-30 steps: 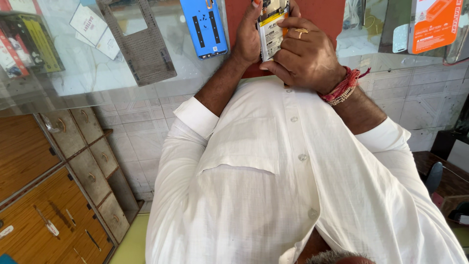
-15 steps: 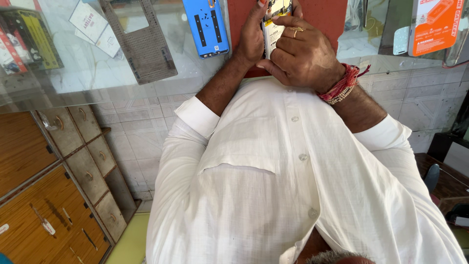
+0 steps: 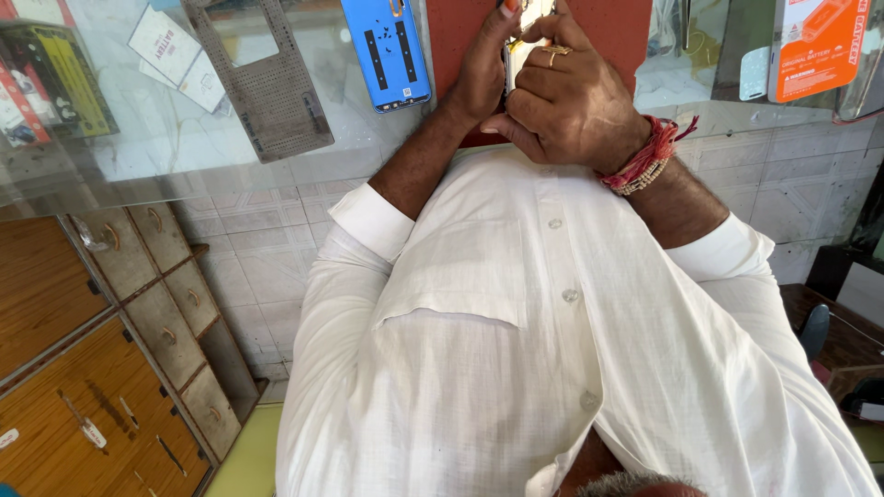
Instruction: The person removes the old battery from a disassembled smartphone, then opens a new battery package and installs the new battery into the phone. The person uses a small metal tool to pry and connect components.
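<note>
The glass desk [image 3: 166,147] spans the top of the view, with a red mat [image 3: 617,37] lying on it under the hands. Beside the mat lie a blue phone panel [image 3: 387,51] and a grey perforated frame [image 3: 262,78]; an orange box [image 3: 815,46] stands off to the right.

Both hands meet over the mat on 1 thing, a small opened phone [image 3: 517,46] held on edge, so only a narrow strip of it shows between the fingers. The right hand [image 3: 566,106], with a ring and red wrist threads, has its grip curled closed around the phone's near side. The left hand [image 3: 483,69] closes on the far side, thumb pressed up along the edge.

The phone looks light, thin and stiff, and probably fragile: exposed parts and any glass would crack under bending. Its smooth edges may slip, so the long side rails seem the safest hold, with both hands sharing the load.
</note>
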